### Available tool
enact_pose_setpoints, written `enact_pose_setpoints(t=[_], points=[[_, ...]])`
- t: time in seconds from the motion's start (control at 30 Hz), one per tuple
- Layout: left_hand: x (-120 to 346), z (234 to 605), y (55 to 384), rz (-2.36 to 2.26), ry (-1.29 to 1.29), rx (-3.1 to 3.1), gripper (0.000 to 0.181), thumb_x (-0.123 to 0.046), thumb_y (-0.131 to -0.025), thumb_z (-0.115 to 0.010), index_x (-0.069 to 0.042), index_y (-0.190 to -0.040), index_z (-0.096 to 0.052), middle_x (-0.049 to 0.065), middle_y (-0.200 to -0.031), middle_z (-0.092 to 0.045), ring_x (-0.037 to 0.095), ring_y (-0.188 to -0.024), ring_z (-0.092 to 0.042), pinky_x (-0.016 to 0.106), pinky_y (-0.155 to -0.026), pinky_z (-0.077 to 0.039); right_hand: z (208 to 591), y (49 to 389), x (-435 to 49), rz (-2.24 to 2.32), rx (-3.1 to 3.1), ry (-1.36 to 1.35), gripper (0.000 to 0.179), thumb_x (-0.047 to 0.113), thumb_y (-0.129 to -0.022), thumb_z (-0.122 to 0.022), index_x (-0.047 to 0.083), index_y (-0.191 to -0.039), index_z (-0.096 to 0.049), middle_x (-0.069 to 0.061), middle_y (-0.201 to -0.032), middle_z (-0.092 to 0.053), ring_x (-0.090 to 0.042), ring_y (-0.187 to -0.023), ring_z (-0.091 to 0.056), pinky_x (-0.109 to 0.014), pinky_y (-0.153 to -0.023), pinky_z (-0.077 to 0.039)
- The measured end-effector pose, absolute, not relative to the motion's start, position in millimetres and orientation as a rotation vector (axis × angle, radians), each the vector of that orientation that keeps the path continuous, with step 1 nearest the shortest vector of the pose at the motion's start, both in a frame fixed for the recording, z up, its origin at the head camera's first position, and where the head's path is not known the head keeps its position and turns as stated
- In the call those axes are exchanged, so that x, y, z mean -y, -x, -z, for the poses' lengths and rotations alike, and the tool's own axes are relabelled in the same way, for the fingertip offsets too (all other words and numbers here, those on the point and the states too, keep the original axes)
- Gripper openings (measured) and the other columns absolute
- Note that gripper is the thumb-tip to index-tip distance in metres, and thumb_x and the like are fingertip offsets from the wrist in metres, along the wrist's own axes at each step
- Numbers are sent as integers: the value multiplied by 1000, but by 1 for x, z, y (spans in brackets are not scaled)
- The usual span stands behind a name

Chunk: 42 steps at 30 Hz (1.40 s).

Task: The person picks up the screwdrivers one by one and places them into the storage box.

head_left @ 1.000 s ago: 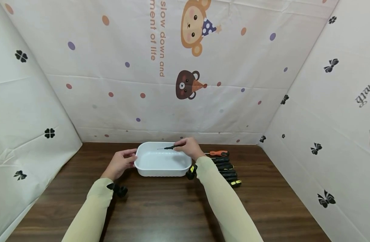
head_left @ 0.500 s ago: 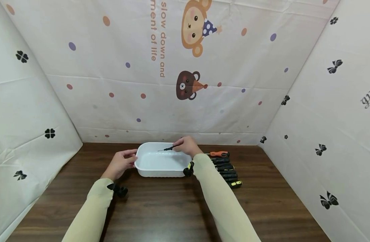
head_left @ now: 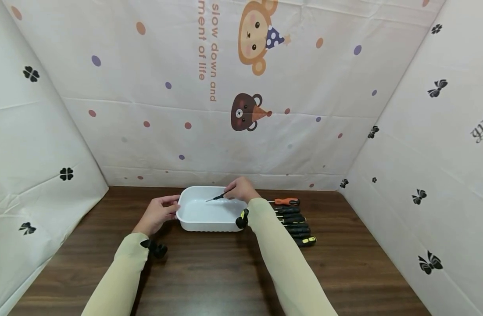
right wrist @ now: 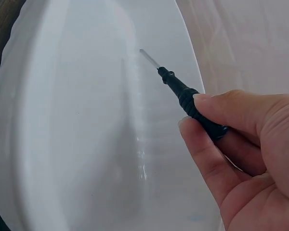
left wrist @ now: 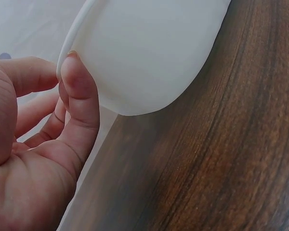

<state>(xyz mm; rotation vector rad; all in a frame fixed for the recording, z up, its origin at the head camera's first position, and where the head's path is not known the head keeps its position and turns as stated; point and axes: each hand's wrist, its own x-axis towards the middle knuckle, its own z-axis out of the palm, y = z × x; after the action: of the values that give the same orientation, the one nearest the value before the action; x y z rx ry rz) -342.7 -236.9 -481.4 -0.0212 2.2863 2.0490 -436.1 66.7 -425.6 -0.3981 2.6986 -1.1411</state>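
Observation:
A small screwdriver (right wrist: 187,98) with a black handle and thin metal shaft is pinched between the thumb and fingers of my right hand (head_left: 242,189). Its tip slants down and left over the inside of a white rectangular tray (head_left: 211,227). My left hand (head_left: 157,213) is at the tray's left end, thumb and fingertips pinching the rim (left wrist: 73,36). The wrist view from that side shows the tray's rounded end over the brown wood.
Right of the tray, several screwdrivers lie in a row on the wooden table (head_left: 209,267), one with an orange handle (head_left: 287,201), others black (head_left: 298,229). Patterned white cloth (head_left: 209,145) stands behind the table and along both sides.
My right hand has moved slightly left, and the screwdriver's tip sits lower over the tray. The left hand stays on the tray's rim.

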Motion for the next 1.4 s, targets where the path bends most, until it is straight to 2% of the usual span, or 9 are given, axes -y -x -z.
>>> enact_pose_setpoints(t=[0.23, 0.43, 0.53, 0.67, 0.83, 1.4], points=[[237, 484, 344, -2036, 8, -2312, 51, -8, -99, -66, 3, -147, -51, 6, -105, -60, 18, -88, -65, 27, -74, -63, 425, 436, -63, 1129, -2686, 351, 11, 7, -81, -85, 9, -92, -84, -5, -87, -79, -15, -79, -74, -29, -73, -59], [238, 486, 343, -2032, 21, -2314, 51, -8, -100, -65, 3, -147, -51, 7, -107, -60, 20, -89, -64, 27, -75, -63, 424, 435, -57, 1066, -2714, 339, 11, 5, -79, -86, 9, -89, -84, -3, -84, -78, -15, -78, -67, -25, -66, -54], [233, 474, 335, -2039, 24, -2289, 50, -6, -100, -64, 5, -147, -50, 8, -106, -60, 19, -88, -64, 27, -75, -63, 425, 436, -56, 1000, -2740, 360, 13, 5, -77, -86, 10, -89, -84, -1, -84, -77, -15, -78, -63, -24, -64, -51], [228, 465, 330, -2045, 34, -2260, 50, -2, -100, -62, 8, -147, -48, 9, -105, -60, 18, -85, -63, 27, -73, -63, 426, 440, -57, 926, -2755, 383, 15, 5, -77, -86, 10, -92, -84, -1, -89, -77, -16, -82, -62, -25, -67, -51], [233, 478, 340, -2050, 48, -2273, 51, -5, -100, -63, 5, -148, -49, 9, -107, -60, 16, -83, -63, 26, -72, -63, 422, 440, -58, 888, -2745, 391, 15, 5, -79, -85, 10, -93, -84, -1, -95, -76, -17, -86, -63, -28, -72, -54], [235, 482, 341, -2052, 25, -2303, 49, -7, -100, -65, 4, -146, -52, 9, -107, -61, 14, -82, -63, 26, -73, -63, 417, 442, -51, 716, -2707, 416, 15, 0, -81, -83, 7, -93, -82, 0, -84, -74, -15, -76, -63, -27, -66, -53]])
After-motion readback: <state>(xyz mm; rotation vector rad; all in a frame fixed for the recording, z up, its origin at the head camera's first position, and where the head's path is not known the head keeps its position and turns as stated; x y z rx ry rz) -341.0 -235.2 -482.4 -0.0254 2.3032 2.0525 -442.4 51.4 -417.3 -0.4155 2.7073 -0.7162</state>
